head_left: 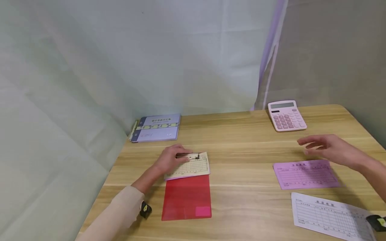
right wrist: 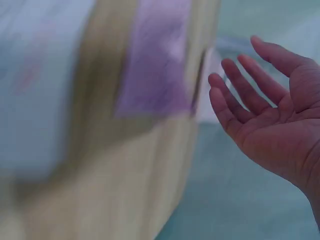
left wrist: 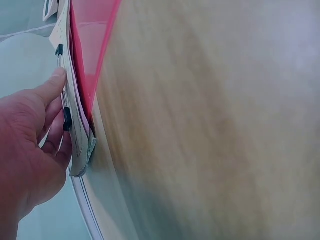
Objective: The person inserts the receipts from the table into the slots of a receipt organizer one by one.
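Note:
My left hand (head_left: 169,160) is at the top of a red clip folder (head_left: 187,197), gripping its metal clip (head_left: 195,156). A cream printed form (head_left: 193,167) lies under the clip, with a thin pink edge showing beneath it. In the left wrist view the thumb presses along the clip (left wrist: 67,119), and the other fingers curl by the sheets' edge. Over at the right, my right hand (head_left: 333,149) hovers above a pink printed form (head_left: 306,177), fingers spread and slightly bent, holding nothing. Nearer the front lies a white printed form (head_left: 328,216).
A pink calculator (head_left: 286,115) stands at the back right of the wooden table (head_left: 241,201). At the back left lies a blue-covered booklet (head_left: 159,134) on other items. Pale curtains (head_left: 196,60) hang close behind the table.

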Demonstrator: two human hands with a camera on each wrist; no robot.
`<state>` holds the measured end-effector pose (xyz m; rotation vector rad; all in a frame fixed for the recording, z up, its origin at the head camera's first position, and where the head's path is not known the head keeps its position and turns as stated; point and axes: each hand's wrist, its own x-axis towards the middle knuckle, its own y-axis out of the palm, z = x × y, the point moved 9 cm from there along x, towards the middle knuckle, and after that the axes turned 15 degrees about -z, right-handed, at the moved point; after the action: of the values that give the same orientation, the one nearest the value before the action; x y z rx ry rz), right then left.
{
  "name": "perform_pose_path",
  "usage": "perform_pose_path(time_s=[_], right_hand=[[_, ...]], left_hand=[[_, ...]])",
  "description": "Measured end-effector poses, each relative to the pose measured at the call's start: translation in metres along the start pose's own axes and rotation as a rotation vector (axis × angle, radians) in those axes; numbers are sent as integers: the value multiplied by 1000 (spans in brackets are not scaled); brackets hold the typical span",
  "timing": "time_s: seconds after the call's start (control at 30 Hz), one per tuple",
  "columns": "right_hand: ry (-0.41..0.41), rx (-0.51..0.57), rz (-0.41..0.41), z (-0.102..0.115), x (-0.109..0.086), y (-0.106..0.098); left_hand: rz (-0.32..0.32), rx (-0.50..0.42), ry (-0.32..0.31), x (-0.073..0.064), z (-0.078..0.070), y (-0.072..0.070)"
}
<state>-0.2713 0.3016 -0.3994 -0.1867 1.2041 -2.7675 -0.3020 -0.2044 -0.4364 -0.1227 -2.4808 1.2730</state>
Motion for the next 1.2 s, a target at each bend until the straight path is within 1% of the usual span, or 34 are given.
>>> perform_pose_path(time_s=[0.1, 0.2, 0.27, 0.37, 0.5, 0.67, 0.83, 0.97, 1.07, 1.2], right_hand=[[52, 6, -1, -31, -8, -7], [83, -13, -7, -55, -15, -11], [99, -37, -7, -67, -20, -12], [88, -63, -23, -76, -25, -13], [89, -66, -65, -81, -30, -13], [99, -113, -113, -84, -31, -13], [61, -143, -165, -82, -32, -16], [91, -119, -156, -85, -32, -17], [115, -65, -148, -86, -30, -17], [132, 0, -137, -78, -27, -17]], left_hand=[[4, -8, -22, -2, 2, -1], [17, -10, -42, -4, 3, -2], [26, -14, -52, -5, 4, -1], [31, -24, -58, -5, 4, -2], [27, -34, -54, -4, 4, -2], [28, -35, -46, -3, 5, -2], [30, -18, -27, -1, 3, -1], [39, 31, 19, 0, 0, 0], [49, 62, 48, 0, -3, 0], [51, 77, 65, 0, -5, 0]])
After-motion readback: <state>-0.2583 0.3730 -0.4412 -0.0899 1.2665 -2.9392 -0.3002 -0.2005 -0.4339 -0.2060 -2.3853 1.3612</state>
